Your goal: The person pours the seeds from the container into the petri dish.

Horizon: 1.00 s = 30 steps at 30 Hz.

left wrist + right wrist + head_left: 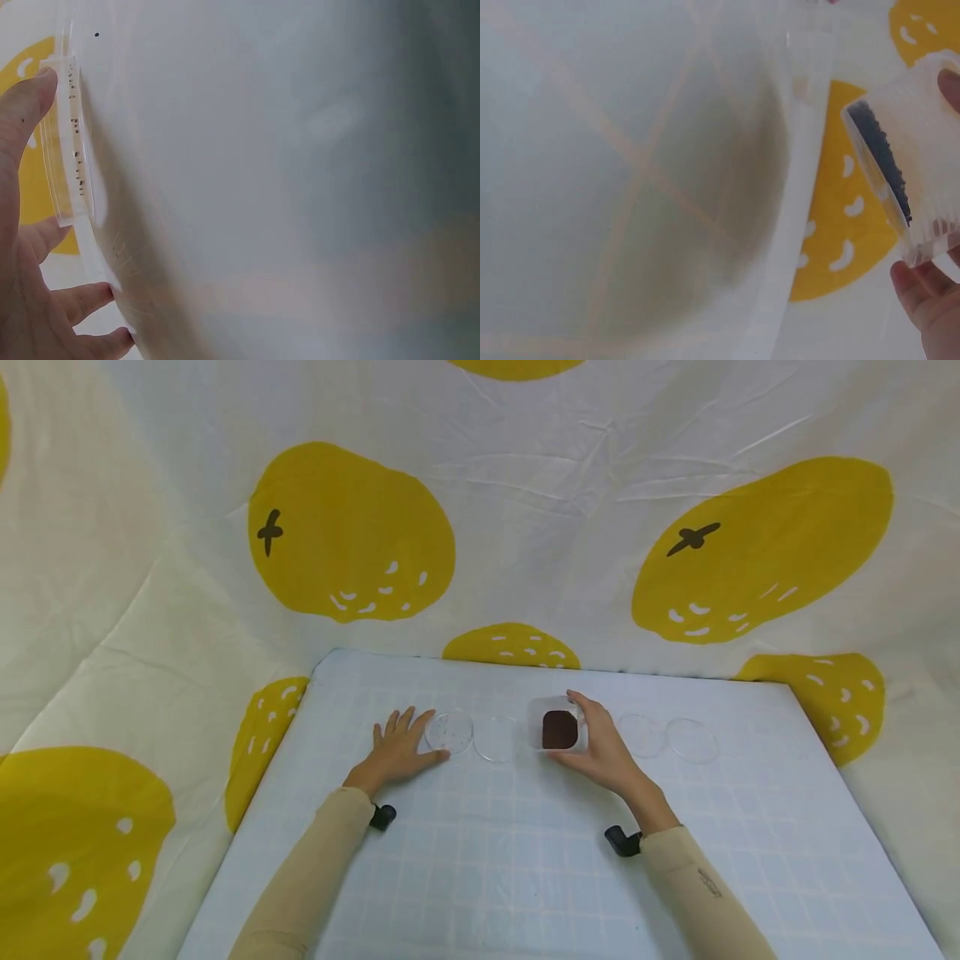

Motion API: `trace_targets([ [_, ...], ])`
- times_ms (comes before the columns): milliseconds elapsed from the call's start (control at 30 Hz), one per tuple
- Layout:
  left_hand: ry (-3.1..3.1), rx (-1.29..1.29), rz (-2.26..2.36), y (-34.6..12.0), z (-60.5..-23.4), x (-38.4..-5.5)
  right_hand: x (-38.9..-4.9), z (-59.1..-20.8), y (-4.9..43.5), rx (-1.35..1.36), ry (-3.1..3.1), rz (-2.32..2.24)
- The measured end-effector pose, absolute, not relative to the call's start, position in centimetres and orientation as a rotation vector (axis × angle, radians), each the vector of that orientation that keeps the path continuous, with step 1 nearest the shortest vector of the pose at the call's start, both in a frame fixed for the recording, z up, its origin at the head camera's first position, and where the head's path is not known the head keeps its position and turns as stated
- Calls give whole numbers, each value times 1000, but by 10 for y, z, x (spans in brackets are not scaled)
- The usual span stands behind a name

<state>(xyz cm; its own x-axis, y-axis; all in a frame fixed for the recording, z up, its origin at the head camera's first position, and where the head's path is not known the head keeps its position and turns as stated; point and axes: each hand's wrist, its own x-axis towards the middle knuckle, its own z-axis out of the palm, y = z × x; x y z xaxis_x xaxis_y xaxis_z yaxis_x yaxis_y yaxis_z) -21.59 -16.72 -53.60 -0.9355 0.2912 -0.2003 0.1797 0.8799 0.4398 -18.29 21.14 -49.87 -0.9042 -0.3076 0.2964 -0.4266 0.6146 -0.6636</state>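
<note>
Your left hand [393, 747] reaches across a clear round dish [450, 733], thumb and forefinger gripping its edge from near and far sides; the left wrist view shows small dark specks in it and your other fingertips resting on the table [487, 877]. Your right hand [607, 750] grasps a clear cup [536, 727], right of that dish, thumb on its near side and fingers on its far side. You have the cup raised off the tabletop, and a dark granular fill [559, 731] lies in it. Between the gripped dish and the cup, a second clear round piece [495, 740] lies just to the right of the first. Past your right hand, two more, a left one [641, 737] and a right one [692, 742], sit side by side. Behind the table's far edge you face a pale cloth with yellow fruit shapes [525, 527].
</note>
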Motion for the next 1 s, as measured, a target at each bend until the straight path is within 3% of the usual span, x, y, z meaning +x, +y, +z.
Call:
trace_targets([
  [1000, 2782, 351, 599, -169, -540, -218, -227, -496, 158, 970, -2533, 588],
])
